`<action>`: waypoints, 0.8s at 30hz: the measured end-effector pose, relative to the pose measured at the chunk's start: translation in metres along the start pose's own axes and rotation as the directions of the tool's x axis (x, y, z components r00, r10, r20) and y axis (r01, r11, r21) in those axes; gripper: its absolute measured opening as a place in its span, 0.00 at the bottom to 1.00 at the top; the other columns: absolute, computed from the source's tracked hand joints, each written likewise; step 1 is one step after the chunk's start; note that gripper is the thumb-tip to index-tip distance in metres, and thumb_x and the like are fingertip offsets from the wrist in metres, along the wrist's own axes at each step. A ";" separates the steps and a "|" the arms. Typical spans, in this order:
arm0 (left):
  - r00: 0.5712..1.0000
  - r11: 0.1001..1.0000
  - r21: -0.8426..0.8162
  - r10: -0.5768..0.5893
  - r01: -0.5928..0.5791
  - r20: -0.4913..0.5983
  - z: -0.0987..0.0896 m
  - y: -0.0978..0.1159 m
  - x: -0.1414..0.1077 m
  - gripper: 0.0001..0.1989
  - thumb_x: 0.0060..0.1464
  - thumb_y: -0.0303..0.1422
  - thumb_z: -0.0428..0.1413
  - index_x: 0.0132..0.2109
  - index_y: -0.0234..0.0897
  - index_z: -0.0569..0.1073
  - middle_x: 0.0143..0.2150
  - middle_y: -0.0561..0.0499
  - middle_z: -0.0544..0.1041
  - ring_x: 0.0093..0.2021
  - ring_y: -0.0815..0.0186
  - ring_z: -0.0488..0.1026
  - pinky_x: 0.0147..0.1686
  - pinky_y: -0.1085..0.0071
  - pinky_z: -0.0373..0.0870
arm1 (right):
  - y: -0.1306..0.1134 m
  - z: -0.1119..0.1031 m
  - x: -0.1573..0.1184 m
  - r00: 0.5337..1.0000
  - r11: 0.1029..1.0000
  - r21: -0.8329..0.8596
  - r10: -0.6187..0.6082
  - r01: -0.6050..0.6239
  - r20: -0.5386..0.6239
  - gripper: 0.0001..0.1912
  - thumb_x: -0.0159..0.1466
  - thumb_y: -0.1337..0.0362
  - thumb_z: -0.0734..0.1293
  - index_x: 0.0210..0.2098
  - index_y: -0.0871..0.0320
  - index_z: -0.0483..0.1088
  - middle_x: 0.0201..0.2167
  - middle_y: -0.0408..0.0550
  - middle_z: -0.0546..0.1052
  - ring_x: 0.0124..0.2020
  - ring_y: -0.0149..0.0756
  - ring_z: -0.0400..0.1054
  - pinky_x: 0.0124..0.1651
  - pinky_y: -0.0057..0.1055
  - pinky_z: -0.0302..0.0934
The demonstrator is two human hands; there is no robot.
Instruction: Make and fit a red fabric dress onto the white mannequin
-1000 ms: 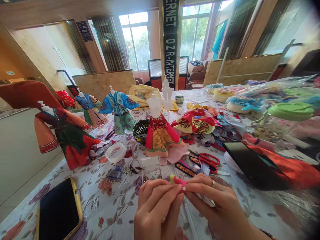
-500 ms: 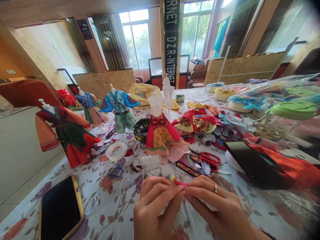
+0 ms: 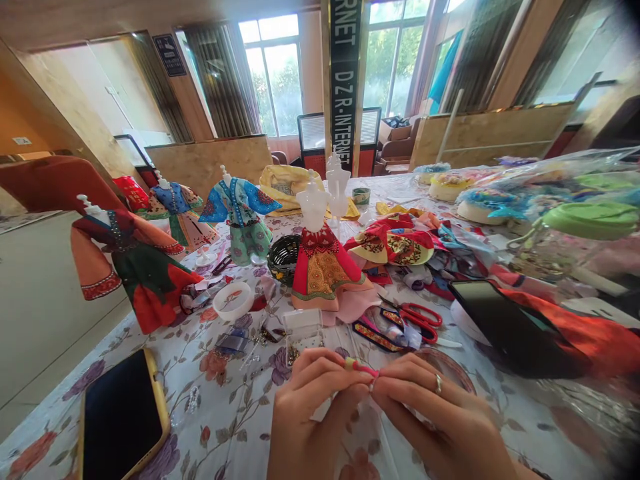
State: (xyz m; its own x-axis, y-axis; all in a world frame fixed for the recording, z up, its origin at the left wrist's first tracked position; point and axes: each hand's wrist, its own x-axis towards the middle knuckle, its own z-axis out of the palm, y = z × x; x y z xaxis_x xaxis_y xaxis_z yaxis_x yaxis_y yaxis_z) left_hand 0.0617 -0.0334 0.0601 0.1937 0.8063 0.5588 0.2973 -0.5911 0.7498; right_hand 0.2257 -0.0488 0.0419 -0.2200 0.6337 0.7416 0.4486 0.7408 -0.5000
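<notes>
Both hands meet low in the view over the flowered tablecloth, fingertips nearly touching. Between them is a small pink and yellow-green strip (image 3: 364, 367), probably fabric. My left hand (image 3: 320, 407) is closed, pinching the strip between thumb and fingers. From the other side my right hand (image 3: 435, 407), with a ring on one finger, pinches the pink end. Just beyond the fingers stands a clear plastic box (image 3: 304, 333) with tiny beads in it. Behind it a small white dress form wears a red and gold dress (image 3: 327, 270).
Red-handled scissors (image 3: 420, 320) lie beside patterned ribbon pieces (image 3: 375, 335). A yellow-cased phone (image 3: 125, 413) rests at left, a black phone (image 3: 505, 327) at right. More dressed forms, including one in a dark green and red dress (image 3: 140, 273), stand at left; a green-lidded jar (image 3: 585, 220) is at right.
Both hands have shifted slightly right. The strip between them now lies flatter, with less of its yellow-green end showing.
</notes>
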 end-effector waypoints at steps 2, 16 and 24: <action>1.000 1.000 0.009 0.007 -0.007 -0.009 0.000 0.000 0.000 0.08 0.52 0.24 0.60 0.35 0.44 0.80 0.29 0.57 0.80 0.37 0.67 0.72 0.38 0.76 0.71 | 0.000 0.000 0.000 1.000 1.000 0.007 -0.003 0.003 0.002 0.07 0.64 0.73 0.64 0.40 0.57 0.67 0.32 0.44 0.74 0.32 0.29 0.69 0.36 0.24 0.67; 0.999 0.997 -0.073 -0.040 0.039 -0.011 0.002 0.001 -0.002 0.09 0.51 0.24 0.60 0.34 0.44 0.80 0.28 0.56 0.80 0.37 0.67 0.72 0.38 0.76 0.72 | -0.003 -0.004 0.000 1.000 0.999 -0.033 -0.027 0.027 0.010 0.06 0.65 0.73 0.63 0.39 0.57 0.68 0.32 0.44 0.75 0.32 0.29 0.69 0.37 0.24 0.67; 0.997 0.991 -0.111 -0.080 0.078 -0.015 0.004 -0.001 0.000 0.10 0.50 0.23 0.61 0.33 0.45 0.80 0.29 0.59 0.79 0.37 0.71 0.71 0.38 0.80 0.70 | -0.004 -0.003 0.004 0.999 0.998 -0.048 -0.044 0.043 -0.014 0.05 0.66 0.73 0.62 0.38 0.59 0.68 0.31 0.44 0.74 0.32 0.27 0.69 0.39 0.22 0.66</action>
State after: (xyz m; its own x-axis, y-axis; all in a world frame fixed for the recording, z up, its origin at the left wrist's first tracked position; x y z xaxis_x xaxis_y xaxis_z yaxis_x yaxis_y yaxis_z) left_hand 0.0656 -0.0329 0.0581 0.1551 0.8505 0.5026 0.2056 -0.5254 0.8257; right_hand 0.2259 -0.0500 0.0484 -0.2272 0.5972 0.7693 0.4801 0.7559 -0.4450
